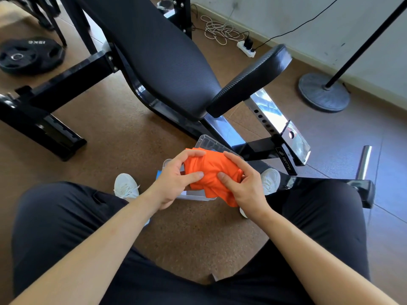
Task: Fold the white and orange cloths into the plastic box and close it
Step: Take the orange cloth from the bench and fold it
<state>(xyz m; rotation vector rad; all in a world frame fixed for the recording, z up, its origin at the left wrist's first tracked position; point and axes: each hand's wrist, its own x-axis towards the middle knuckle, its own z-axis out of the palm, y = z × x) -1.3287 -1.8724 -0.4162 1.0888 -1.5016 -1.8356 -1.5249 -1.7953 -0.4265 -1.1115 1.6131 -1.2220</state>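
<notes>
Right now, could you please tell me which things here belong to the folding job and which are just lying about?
Job: orange cloth, held by left hand and right hand; plastic box beneath; clear lid. The white cloth is not visible.
Lying about: bench, weight plate, power strip, cord coil, stand base.

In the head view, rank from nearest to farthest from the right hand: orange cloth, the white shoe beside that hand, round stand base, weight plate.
1. orange cloth, gripped by the right hand itself.
2. white shoe, on the floor just right of the hand.
3. round stand base, far right near the wall.
4. weight plate, far left beyond the bench.
</notes>
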